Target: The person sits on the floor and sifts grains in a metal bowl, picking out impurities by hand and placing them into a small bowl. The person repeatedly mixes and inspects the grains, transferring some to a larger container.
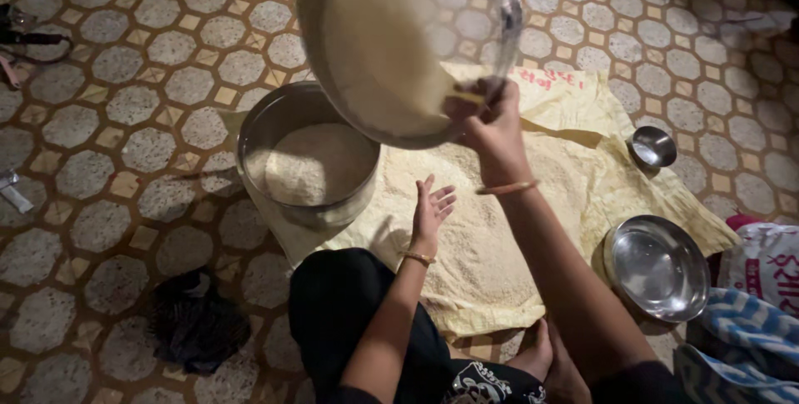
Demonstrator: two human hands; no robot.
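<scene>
I sit on the floor. My right hand point(491, 121) grips the rim of a round metal sieve point(391, 38) full of pale grain, held up and tilted above the floor. My left hand point(431, 208) is open, fingers spread, resting palm down on grain point(491, 237) spread over a yellow cloth point(583, 104). A steel pot point(266, 133) with a heap of grain inside stands on the cloth's left edge, below the sieve and left of my left hand.
A steel plate point(657, 267) and a small steel bowl point(653, 146) sit at the cloth's right side. A dark rag point(196, 321) lies on the tiled floor at lower left. A white printed bag point(766, 262) and striped blue fabric point(741, 346) are at right.
</scene>
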